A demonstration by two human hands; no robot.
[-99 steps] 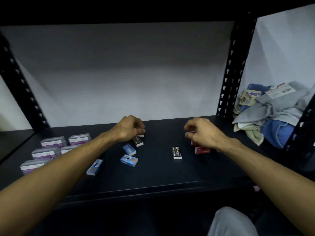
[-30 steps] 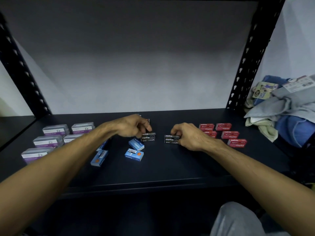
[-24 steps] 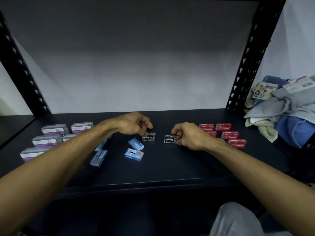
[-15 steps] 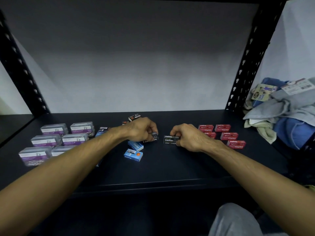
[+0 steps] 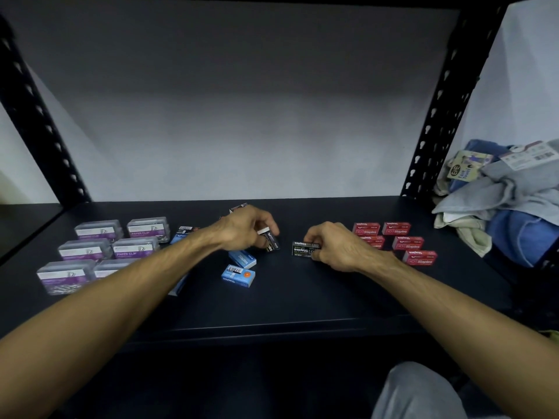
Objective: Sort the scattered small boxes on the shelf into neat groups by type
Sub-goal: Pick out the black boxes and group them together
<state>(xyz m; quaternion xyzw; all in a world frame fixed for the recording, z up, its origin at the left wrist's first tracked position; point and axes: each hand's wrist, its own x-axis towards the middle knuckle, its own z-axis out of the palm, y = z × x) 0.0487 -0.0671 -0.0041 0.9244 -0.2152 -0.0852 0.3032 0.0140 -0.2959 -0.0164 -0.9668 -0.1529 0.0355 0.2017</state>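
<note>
Hands at frame centre each pinch a black box: left hand [image 5: 245, 229] holds one [image 5: 271, 241] tilted, long axis running front-to-back, just left of the right hand's [image 5: 335, 247] box [image 5: 305, 248], which lies crosswise on the shelf [image 5: 302, 297].

Left arm: bare forearm reaching forward from the lower left, wrist nearly straight.
Left hand [image 5: 245, 229]: knuckles up, fingers [image 5: 270, 225] curled and pinched on a small black box [image 5: 271, 241], held tilted.
Right arm: bare forearm reaching in from the lower right.
Right hand [image 5: 335, 249]: palm down, fingers bent onto a second black box [image 5: 304, 248]; grip probably closed, thumb hidden.
</note>
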